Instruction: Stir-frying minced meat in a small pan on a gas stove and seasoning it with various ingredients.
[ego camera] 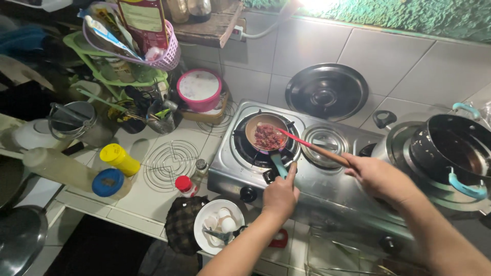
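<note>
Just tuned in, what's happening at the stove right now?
A person is cooking at a steel gas stove. The left hand grips the teal handle of a small frying pan on the left burner, which holds chopped reddish meat. The right hand holds a red spatula with a wooden handle, its tip in the meat. A white bowl of eggshells sits on the counter in front, and a large dark pot stands to the right.
</note>
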